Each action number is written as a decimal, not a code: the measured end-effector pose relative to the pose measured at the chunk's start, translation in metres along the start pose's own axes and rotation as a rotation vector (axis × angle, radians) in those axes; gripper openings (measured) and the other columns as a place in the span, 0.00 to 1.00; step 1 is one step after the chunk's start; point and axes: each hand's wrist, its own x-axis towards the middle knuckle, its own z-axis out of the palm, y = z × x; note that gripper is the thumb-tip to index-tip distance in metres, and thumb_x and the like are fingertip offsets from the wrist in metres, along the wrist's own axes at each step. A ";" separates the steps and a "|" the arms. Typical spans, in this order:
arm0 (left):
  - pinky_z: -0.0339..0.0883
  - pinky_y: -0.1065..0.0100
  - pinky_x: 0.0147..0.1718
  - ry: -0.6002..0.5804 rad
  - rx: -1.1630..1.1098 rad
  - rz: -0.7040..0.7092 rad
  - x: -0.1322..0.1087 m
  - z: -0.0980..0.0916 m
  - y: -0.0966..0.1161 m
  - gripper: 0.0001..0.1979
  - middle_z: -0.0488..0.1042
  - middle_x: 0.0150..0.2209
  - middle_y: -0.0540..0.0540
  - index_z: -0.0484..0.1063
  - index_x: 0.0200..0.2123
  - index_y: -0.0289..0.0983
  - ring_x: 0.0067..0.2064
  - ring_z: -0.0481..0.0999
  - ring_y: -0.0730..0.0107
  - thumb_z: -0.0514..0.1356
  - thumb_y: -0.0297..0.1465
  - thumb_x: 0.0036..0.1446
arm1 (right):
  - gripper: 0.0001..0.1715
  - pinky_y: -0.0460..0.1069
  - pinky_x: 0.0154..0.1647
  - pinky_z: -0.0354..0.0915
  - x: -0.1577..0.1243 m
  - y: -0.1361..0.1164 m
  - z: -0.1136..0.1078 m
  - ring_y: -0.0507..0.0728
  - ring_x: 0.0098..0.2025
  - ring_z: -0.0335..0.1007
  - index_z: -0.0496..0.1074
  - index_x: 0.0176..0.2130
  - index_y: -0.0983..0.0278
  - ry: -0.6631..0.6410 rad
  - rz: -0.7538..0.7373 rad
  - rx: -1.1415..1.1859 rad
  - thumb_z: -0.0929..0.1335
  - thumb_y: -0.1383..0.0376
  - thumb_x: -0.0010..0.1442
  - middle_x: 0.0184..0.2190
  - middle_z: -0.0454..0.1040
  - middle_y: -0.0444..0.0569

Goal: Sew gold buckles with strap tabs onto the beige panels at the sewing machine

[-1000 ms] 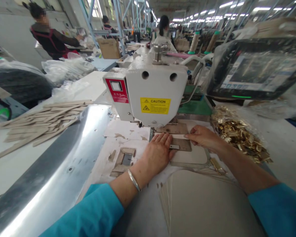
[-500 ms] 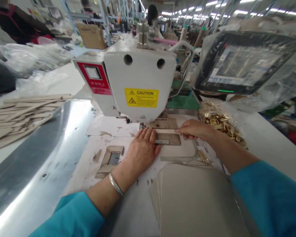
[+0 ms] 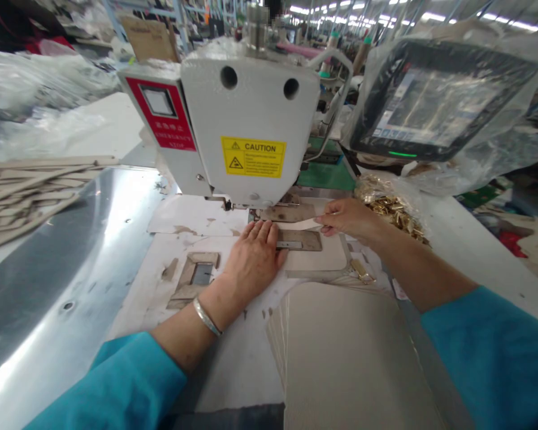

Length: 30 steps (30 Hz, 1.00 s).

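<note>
My left hand point(image 3: 255, 257) lies flat, fingers stretched out, pressing on the left end of a beige strap point(image 3: 299, 225) and the brown template point(image 3: 311, 240) below the sewing machine head point(image 3: 251, 113). The strap's right end is pinched between the thumb and fingers of my right hand point(image 3: 349, 218) and rises a little off the work. Under the template is a light beige panel point(image 3: 316, 261) with rounded corners. The strap's left end is hidden by my left fingers.
A stack of beige panels point(image 3: 345, 352) lies in front. Gold metal buckles point(image 3: 363, 272) sit right of the work, with a bag of gold pieces point(image 3: 397, 212) behind. Beige strips point(image 3: 27, 191) are piled left. A plastic-wrapped control screen point(image 3: 439, 107) stands right.
My right hand has lifted the strap's right end, which now bends upward off the template. My left hand stays pressed down. The whole view has shifted slightly.
</note>
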 end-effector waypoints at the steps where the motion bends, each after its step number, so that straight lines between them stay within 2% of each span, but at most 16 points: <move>1: 0.55 0.53 0.63 0.003 -0.002 0.000 0.000 0.000 0.000 0.25 0.67 0.60 0.31 0.64 0.58 0.24 0.61 0.66 0.50 0.54 0.38 0.65 | 0.17 0.44 0.30 0.70 0.000 0.003 0.001 0.50 0.24 0.71 0.66 0.21 0.65 -0.039 0.069 0.188 0.69 0.75 0.58 0.18 0.70 0.45; 4: 0.55 0.54 0.63 0.022 -0.007 -0.003 0.000 0.001 -0.001 0.25 0.68 0.59 0.31 0.65 0.58 0.25 0.61 0.67 0.51 0.54 0.37 0.64 | 0.17 0.46 0.33 0.74 0.003 0.014 0.005 0.50 0.24 0.72 0.65 0.22 0.66 -0.107 0.185 0.559 0.68 0.79 0.59 0.20 0.73 0.47; 7: 0.55 0.54 0.63 0.030 -0.005 0.008 0.001 0.002 -0.001 0.25 0.67 0.59 0.31 0.65 0.58 0.25 0.61 0.67 0.50 0.54 0.37 0.64 | 0.16 0.46 0.31 0.75 0.007 0.021 0.006 0.50 0.23 0.73 0.66 0.23 0.67 -0.115 0.224 0.655 0.68 0.80 0.58 0.21 0.75 0.49; 12: 0.55 0.53 0.63 0.028 0.001 0.006 0.001 0.001 0.000 0.25 0.68 0.59 0.30 0.65 0.57 0.24 0.60 0.67 0.49 0.54 0.37 0.64 | 0.15 0.45 0.27 0.74 0.007 0.021 0.003 0.51 0.22 0.74 0.66 0.25 0.67 -0.095 0.246 0.596 0.70 0.81 0.56 0.20 0.74 0.47; 22: 0.55 0.54 0.63 0.026 0.002 0.006 0.001 0.000 0.001 0.24 0.68 0.58 0.30 0.65 0.57 0.24 0.60 0.67 0.49 0.53 0.36 0.64 | 0.15 0.46 0.28 0.74 0.009 0.015 0.003 0.52 0.22 0.74 0.65 0.25 0.67 -0.117 0.278 0.546 0.70 0.82 0.55 0.20 0.73 0.47; 30: 0.55 0.52 0.63 0.047 -0.021 0.007 0.000 0.002 0.000 0.25 0.68 0.59 0.29 0.64 0.57 0.24 0.61 0.66 0.49 0.54 0.36 0.64 | 0.15 0.45 0.27 0.73 0.007 0.014 0.005 0.51 0.21 0.72 0.65 0.24 0.67 -0.076 0.259 0.463 0.69 0.81 0.56 0.18 0.71 0.46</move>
